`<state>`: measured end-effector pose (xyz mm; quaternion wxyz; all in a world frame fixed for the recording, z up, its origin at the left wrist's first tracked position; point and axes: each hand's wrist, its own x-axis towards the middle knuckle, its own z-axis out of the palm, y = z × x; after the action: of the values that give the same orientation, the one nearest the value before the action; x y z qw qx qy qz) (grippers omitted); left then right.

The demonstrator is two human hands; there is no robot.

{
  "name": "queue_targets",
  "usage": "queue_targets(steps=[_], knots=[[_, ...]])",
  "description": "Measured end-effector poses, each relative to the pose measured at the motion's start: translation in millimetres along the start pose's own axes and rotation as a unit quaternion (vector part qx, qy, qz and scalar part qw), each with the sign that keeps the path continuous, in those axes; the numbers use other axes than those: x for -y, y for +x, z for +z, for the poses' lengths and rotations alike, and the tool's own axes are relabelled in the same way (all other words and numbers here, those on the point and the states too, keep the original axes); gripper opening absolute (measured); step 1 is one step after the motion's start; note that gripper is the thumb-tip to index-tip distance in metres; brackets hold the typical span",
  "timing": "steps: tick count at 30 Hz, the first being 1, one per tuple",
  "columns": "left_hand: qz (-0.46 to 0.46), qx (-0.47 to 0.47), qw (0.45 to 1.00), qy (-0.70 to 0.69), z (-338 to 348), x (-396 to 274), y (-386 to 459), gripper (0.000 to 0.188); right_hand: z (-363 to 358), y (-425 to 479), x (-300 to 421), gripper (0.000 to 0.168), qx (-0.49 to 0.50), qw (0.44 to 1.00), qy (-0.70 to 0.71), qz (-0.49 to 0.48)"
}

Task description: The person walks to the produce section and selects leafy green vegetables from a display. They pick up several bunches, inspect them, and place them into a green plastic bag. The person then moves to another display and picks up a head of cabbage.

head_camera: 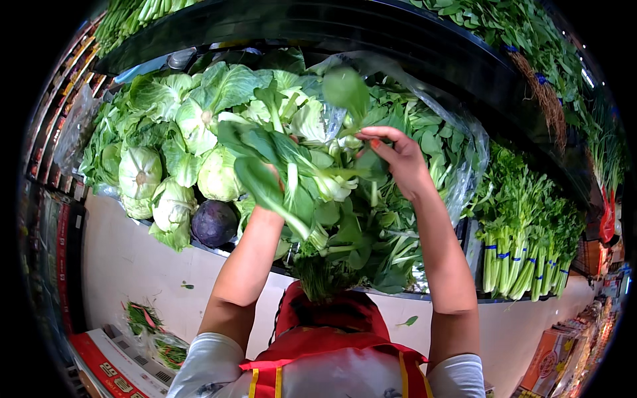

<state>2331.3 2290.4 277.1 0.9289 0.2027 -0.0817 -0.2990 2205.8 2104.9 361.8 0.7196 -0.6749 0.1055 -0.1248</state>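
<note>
My left hand (274, 181) is mostly hidden behind several leafy greens with pale stems (292, 181) that lie over it, and its fingers show only in part. My right hand (395, 154), thumb and forefinger close together, is at the stem of a blurred green leaf (347, 92) that stands up above the fingertips. Between the hands are the pale stem bases of leafy greens (338, 188). Beneath and around them spreads a heap of loose greens (353, 229), partly in a clear plastic bag (465, 184) on the right.
Green cabbages (140, 171) and a purple cabbage (214, 223) lie at the left. Banded celery bunches (517, 263) stand at the right. A black shelf edge (318, 22) crosses above, with greens and rooted bunches (542, 94). Bagged greens (144, 318) and a cardboard box (552, 355) are lower down.
</note>
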Motion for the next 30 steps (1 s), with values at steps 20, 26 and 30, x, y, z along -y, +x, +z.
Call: queue_targets(steps=[20,26,30], knots=[[0.015,0.038,0.988,-0.152,-16.9,-72.8,2.9,0.028,2.8,-27.9,-68.5,0.028,-0.185,0.912,-0.323,-0.170],[0.059,0.051,0.991,-0.111,-1.7,-134.1,-51.3,0.025,17.8,-46.0,-135.1,0.018,-0.135,0.985,-0.110,-0.007],[0.104,0.055,0.990,-0.073,-17.5,-170.6,-95.3,0.027,38.7,-36.1,-164.3,0.012,-0.096,0.993,-0.063,0.041]])
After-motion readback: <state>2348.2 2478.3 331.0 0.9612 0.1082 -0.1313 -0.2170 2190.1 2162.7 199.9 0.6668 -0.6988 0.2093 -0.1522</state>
